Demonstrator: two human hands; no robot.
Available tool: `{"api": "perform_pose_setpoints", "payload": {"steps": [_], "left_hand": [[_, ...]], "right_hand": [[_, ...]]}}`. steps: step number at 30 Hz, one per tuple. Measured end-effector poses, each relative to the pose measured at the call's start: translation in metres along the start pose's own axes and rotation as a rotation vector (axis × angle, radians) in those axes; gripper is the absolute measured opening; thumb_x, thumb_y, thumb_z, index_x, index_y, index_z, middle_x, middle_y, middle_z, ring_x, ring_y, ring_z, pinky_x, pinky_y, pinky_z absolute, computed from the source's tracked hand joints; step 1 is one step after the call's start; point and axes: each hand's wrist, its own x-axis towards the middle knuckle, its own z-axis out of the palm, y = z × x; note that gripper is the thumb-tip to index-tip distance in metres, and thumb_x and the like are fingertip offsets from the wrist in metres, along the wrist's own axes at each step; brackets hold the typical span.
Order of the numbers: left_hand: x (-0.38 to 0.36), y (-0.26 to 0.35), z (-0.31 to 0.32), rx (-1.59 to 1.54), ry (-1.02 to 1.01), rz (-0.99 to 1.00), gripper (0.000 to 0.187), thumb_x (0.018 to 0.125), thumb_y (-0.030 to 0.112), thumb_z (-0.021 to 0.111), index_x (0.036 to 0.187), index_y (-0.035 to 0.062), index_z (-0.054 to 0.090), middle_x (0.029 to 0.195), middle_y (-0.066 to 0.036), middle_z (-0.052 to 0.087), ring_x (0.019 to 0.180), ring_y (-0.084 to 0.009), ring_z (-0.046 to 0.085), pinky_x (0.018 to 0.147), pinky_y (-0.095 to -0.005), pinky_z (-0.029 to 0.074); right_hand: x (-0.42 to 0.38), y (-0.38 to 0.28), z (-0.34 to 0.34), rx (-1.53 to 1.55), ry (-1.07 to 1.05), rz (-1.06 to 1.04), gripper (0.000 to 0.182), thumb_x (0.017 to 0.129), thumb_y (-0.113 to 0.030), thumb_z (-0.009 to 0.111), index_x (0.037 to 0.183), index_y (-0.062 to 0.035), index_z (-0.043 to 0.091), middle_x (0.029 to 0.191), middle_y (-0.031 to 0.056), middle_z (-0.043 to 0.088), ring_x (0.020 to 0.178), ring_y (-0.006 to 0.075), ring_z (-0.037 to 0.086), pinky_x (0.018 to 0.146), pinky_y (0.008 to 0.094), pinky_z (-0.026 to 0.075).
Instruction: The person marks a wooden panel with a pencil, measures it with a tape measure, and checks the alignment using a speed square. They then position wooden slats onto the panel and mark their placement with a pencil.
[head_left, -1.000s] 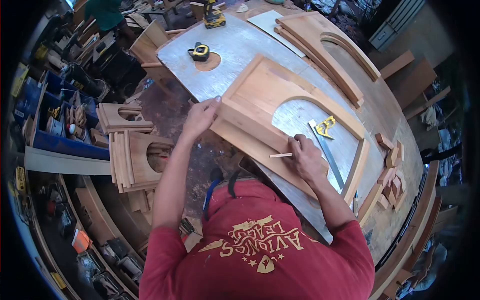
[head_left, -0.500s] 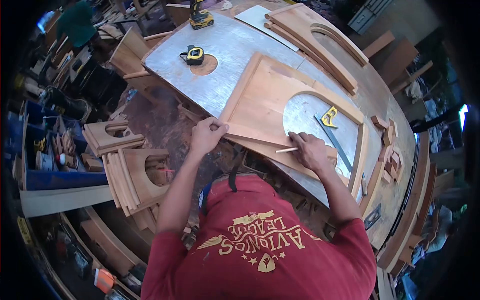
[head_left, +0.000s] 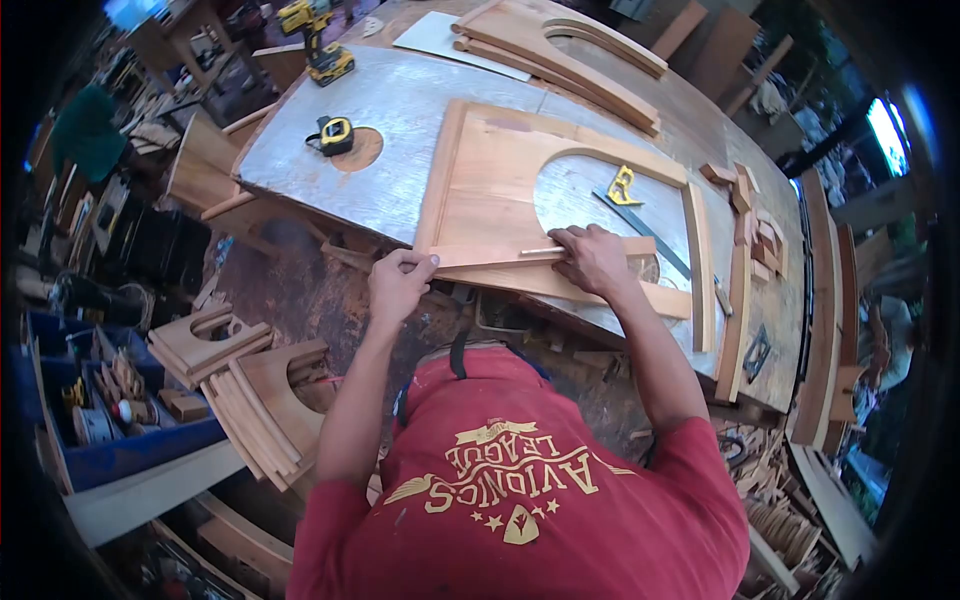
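Observation:
A wooden panel frame (head_left: 490, 180) with a curved cutout lies on the metal-topped table in front of me. Along its near edge runs a narrow wooden strip (head_left: 475, 257). My left hand (head_left: 398, 285) pinches the strip's left end between thumb and fingers, by the panel's corner. Farther right, my right hand (head_left: 597, 262) rests over the strip beside the cutout, its fingers closed around a thin pencil (head_left: 540, 251) pointing left. Inside the cutout lies a try square (head_left: 623, 190) with a yellow handle and dark blade.
A tape measure (head_left: 335, 134) and a cordless drill (head_left: 318, 45) stand on the metal sheet (head_left: 400, 100). More curved frames (head_left: 570, 60) lie at the back, with small wood blocks (head_left: 765, 245) at right. Cut panels (head_left: 265, 410) and a blue bin (head_left: 140, 460) sit lower left.
The view has swung, so the table things appear farther left. The strip now shows lying across the panel's near edge, and the pencil in my right hand is closer to level.

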Motion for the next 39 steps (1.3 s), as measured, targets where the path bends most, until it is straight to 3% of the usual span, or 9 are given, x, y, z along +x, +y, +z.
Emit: {"api": "perform_pose_setpoints", "payload": {"steps": [5, 6, 9, 12, 18, 30, 33, 39], "left_hand": [[0.000, -0.003, -0.001, -0.071, -0.038, -0.031, 0.032, 0.089, 0.023, 0.080, 0.099, -0.0043, 0.068, 0.087, -0.009, 0.073, 0.076, -0.0128, 0.069, 0.061, -0.0271, 0.060], [0.000, -0.003, -0.002, -0.091, -0.044, -0.038, 0.032, 0.089, 0.023, 0.080, 0.099, -0.0043, 0.067, 0.088, -0.010, 0.073, 0.076, -0.0131, 0.069, 0.061, -0.0273, 0.060], [-0.003, 0.003, -0.001, -0.084, -0.042, -0.049, 0.033, 0.089, 0.022, 0.080, 0.102, -0.0044, 0.066, 0.089, -0.010, 0.073, 0.077, -0.0135, 0.070, 0.061, -0.0276, 0.061], [-0.001, 0.008, -0.002, -0.124, -0.052, -0.080, 0.033, 0.090, 0.021, 0.079, 0.104, -0.0048, 0.065, 0.090, -0.010, 0.072, 0.078, -0.0141, 0.070, 0.062, -0.0271, 0.061], [-0.003, 0.008, 0.001, -0.097, -0.034, -0.088, 0.035, 0.089, 0.020, 0.080, 0.106, -0.0054, 0.063, 0.089, -0.011, 0.072, 0.078, -0.0147, 0.070, 0.062, -0.0270, 0.061], [-0.003, 0.015, 0.002, -0.108, -0.012, -0.136, 0.030, 0.088, 0.017, 0.080, 0.102, -0.0027, 0.063, 0.087, -0.008, 0.069, 0.072, -0.0123, 0.067, 0.058, -0.0249, 0.059], [0.000, 0.012, 0.001, -0.103, -0.018, -0.144, 0.030, 0.087, 0.018, 0.081, 0.102, -0.0026, 0.063, 0.087, -0.008, 0.069, 0.072, -0.0124, 0.068, 0.058, -0.0252, 0.059], [0.000, 0.013, -0.001, -0.096, -0.027, -0.146, 0.030, 0.087, 0.018, 0.081, 0.102, -0.0024, 0.064, 0.086, -0.008, 0.069, 0.073, -0.0130, 0.068, 0.059, -0.0259, 0.060]], "right_hand": [[-0.002, 0.002, 0.007, -0.019, 0.039, -0.019, 0.036, 0.079, -0.025, 0.071, 0.114, -0.0167, 0.068, 0.101, 0.0053, 0.072, 0.090, 0.0315, 0.067, 0.075, 0.0462, 0.056], [-0.002, 0.001, 0.005, -0.045, -0.001, -0.002, 0.046, 0.076, -0.031, 0.077, 0.120, -0.0181, 0.067, 0.106, 0.0036, 0.073, 0.091, 0.0298, 0.067, 0.076, 0.0429, 0.056], [0.000, 0.004, 0.004, -0.038, -0.038, -0.019, 0.048, 0.076, -0.031, 0.077, 0.122, -0.0186, 0.068, 0.108, 0.0035, 0.073, 0.093, 0.0297, 0.067, 0.076, 0.0431, 0.056], [0.004, 0.003, -0.003, -0.023, -0.054, -0.059, 0.041, 0.076, -0.027, 0.073, 0.115, -0.0163, 0.069, 0.104, 0.0066, 0.072, 0.092, 0.0328, 0.067, 0.075, 0.0470, 0.056], [0.001, 0.005, -0.002, 0.000, -0.075, -0.105, 0.041, 0.075, -0.028, 0.074, 0.113, -0.0133, 0.069, 0.102, 0.0081, 0.072, 0.093, 0.0336, 0.067, 0.076, 0.0470, 0.056], [0.008, 0.012, -0.003, 0.061, -0.112, -0.171, 0.031, 0.070, -0.027, 0.077, 0.094, -0.0088, 0.067, 0.092, 0.0112, 0.071, 0.088, 0.0349, 0.068, 0.075, 0.0479, 0.055], [0.010, 0.011, -0.007, 0.013, -0.212, -0.146, 0.044, 0.071, -0.030, 0.080, 0.108, -0.0097, 0.070, 0.100, 0.0084, 0.071, 0.094, 0.0307, 0.066, 0.082, 0.0431, 0.055], [0.011, 0.011, -0.007, 0.019, -0.215, -0.153, 0.044, 0.070, -0.029, 0.079, 0.107, -0.0092, 0.070, 0.099, 0.0091, 0.070, 0.094, 0.0309, 0.066, 0.082, 0.0437, 0.054]]}}
